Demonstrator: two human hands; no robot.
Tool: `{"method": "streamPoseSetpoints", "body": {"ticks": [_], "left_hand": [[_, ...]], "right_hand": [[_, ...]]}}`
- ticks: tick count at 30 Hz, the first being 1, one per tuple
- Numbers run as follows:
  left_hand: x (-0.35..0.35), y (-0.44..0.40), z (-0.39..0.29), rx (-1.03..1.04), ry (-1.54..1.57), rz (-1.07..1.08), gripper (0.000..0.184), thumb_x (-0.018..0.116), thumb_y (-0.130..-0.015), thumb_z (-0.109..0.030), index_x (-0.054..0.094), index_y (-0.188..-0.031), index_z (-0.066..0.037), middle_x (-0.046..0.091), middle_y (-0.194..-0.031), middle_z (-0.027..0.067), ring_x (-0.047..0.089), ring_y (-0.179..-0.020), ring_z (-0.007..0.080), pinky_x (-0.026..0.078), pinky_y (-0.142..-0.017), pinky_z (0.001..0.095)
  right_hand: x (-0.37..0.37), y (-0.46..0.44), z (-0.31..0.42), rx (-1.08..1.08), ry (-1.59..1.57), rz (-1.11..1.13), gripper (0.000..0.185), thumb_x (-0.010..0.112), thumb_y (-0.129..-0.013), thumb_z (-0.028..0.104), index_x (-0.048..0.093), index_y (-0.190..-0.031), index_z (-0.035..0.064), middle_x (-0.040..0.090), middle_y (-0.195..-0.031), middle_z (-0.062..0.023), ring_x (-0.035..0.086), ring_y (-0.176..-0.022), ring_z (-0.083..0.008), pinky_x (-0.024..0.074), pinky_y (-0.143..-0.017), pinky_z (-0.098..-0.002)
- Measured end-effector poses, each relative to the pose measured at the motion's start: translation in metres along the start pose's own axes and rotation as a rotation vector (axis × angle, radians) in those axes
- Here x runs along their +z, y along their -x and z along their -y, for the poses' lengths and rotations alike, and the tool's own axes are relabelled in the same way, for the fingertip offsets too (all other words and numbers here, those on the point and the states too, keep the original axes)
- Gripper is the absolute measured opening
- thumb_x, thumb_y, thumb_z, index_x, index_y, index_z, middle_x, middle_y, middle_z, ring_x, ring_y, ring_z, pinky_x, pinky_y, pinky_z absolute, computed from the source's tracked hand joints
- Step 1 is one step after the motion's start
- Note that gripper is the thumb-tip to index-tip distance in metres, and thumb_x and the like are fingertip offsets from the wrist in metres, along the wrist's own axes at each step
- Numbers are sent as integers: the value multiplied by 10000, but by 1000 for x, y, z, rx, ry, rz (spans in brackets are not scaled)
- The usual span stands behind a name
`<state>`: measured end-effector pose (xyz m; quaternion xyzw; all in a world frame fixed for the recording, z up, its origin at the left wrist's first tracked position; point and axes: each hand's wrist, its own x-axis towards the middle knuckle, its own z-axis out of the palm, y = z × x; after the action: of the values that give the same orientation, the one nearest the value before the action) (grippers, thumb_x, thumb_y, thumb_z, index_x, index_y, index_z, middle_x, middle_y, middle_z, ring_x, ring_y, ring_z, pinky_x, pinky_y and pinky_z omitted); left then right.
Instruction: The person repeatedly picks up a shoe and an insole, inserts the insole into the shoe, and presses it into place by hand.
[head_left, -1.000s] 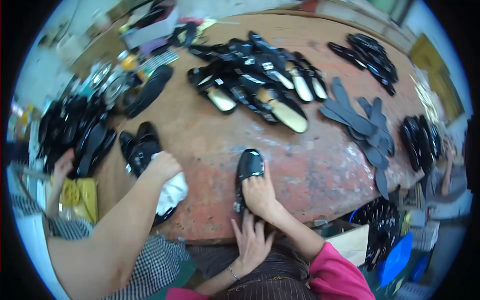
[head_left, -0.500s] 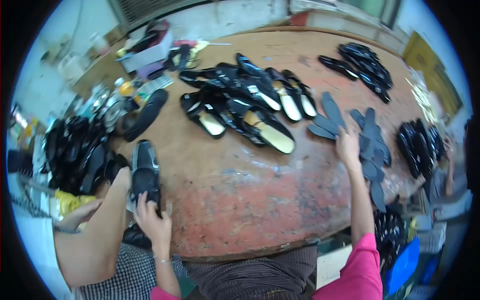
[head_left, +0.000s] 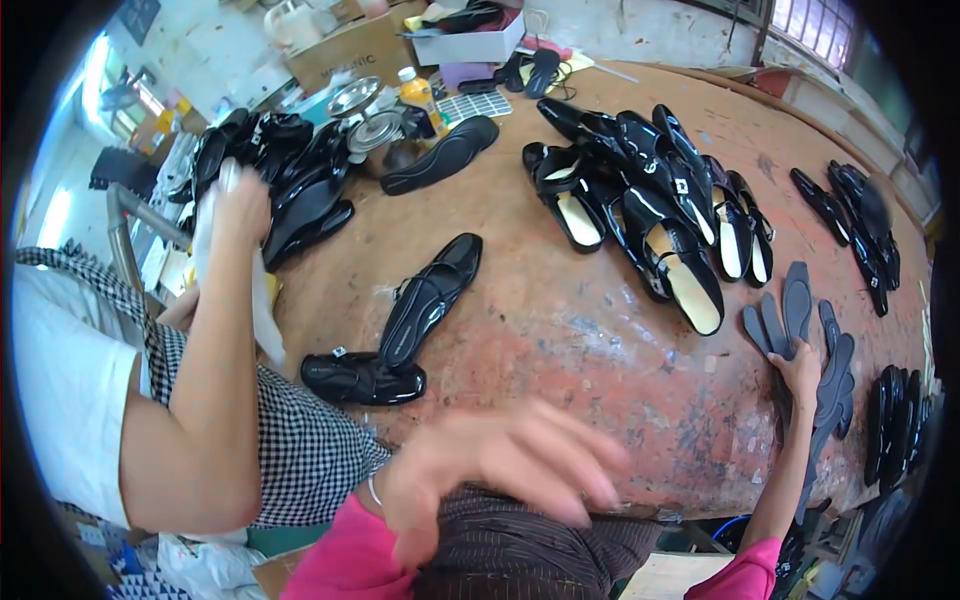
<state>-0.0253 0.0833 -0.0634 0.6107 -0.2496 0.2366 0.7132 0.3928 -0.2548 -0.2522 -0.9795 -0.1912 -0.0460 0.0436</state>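
My left hand (head_left: 505, 465), blurred by motion, hangs over the table's front edge with its fingers stretched out and nothing in them. To its left are two black patent shoes: one strapped shoe (head_left: 430, 305) points away from me, its toe up the table, and a second shoe (head_left: 350, 379) lies crosswise against its heel. Far to the right, my right hand (head_left: 800, 372) has its fingers closed on the end of a grey insole (head_left: 796, 300). More grey insoles (head_left: 832, 385) lie spread beside and under that hand.
A pile of black shoes (head_left: 640, 190) with pale linings stands mid-table. More shoes (head_left: 855, 225) lie at the back right and others (head_left: 893, 425) at the right edge. A co-worker's arm (head_left: 222, 370) reaches toward a shoe heap (head_left: 290, 180) at left. A bottle (head_left: 420, 100) stands behind.
My left hand has let go of the black shoe and moved right, toward my body. My right hand stays at the insoles. The view has turned left; the co-worker's arm has reached farther forward.
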Motion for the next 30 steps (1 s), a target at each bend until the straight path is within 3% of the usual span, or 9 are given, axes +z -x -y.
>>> {"method": "streamPoseSetpoints", "body": {"ticks": [5, 12, 16, 17, 20, 23, 26, 29, 30], "left_hand": [[40, -25, 11, 88, 454, 237, 659, 536, -950, -590, 680, -1155, 19, 643, -1257, 210, 558, -1257, 411, 429, -1065, 537], [37, -38, 17, -55, 340, 252, 511, 641, -930, -466, 652, -1198, -31, 620, -1297, 169, 558, -1249, 366, 429, -1069, 492], [-32, -57, 44, -360, -605, 76, 458, 701, -918, -395, 636, -1223, -60, 606, -1320, 146, 558, -1245, 340, 430, -1071, 467], [-69, -62, 67, -416, -1049, 45, 443, 746, -865, -257, 620, -1243, -62, 617, -1295, 142, 564, -1229, 332, 433, -1073, 441], [-220, -43, 145, -630, -1681, -254, 619, 792, -814, -300, 570, -1322, -25, 498, -1430, 264, 453, -1347, 418, 387, -1135, 493], [-355, -32, 174, -902, -1833, -435, 895, 837, -786, -316, 375, -1477, 16, 216, -1622, 260, 191, -1507, 471, 309, -1159, 630], [-408, -30, 173, -1089, -1802, -523, 1077, 860, -763, -336, 222, -1573, -21, 215, -1648, 222, 107, -1544, 440, 258, -1193, 619], [-426, -30, 175, -1102, -1787, -559, 981, 854, -761, -305, 312, -1538, -50, 511, -1467, 191, 389, -1435, 388, 245, -1170, 649], [-426, -23, 180, -987, -1948, -552, 769, 828, -783, -267, 479, -1435, -60, 611, -1333, 149, 551, -1279, 361, 371, -1113, 579]], "right_hand": [[-13, 11, 11, 30, -23, 15, 579, 845, -731, 339, 683, -1204, 48, 667, -1171, -202, 610, -1121, -391, 492, -957, -468], [-63, 38, 41, 126, 26, -254, 338, 578, -971, 214, 656, -1252, 43, 685, -1152, -252, 654, -1054, -423, 517, -896, -475], [-85, 83, 66, 95, -771, -529, 449, 548, -1003, 174, 547, -1365, -93, 652, -1302, -214, 643, -1172, -289, 456, -1028, -367], [-89, 100, 71, 125, -1070, -446, 459, 540, -990, 136, 528, -1374, -114, 619, -1342, -182, 597, -1219, -251, 420, -1065, -350], [-60, 133, 54, 261, -1662, -138, 477, 512, -942, 43, 522, -1398, -97, 553, -1414, -131, 514, -1303, -202, 344, -1123, -321], [-48, 141, 77, 298, -1422, 149, 465, 517, -909, 19, 555, -1366, -58, 559, -1358, -102, 497, -1304, -201, 324, -1121, -320], [-40, 135, 71, 293, -983, 228, 454, 515, -897, -34, 566, -1348, -27, 581, -1344, -118, 533, -1258, -252, 389, -1073, -350], [-39, 132, 64, 219, -551, 85, 467, 526, -896, -87, 558, -1358, -29, 594, -1359, -184, 539, -1289, -326, 367, -1130, -407], [-38, 132, 63, 177, -438, -10, 463, 531, -896, -73, 564, -1356, -23, 587, -1358, -191, 536, -1276, -345, 377, -1116, -417]]}}
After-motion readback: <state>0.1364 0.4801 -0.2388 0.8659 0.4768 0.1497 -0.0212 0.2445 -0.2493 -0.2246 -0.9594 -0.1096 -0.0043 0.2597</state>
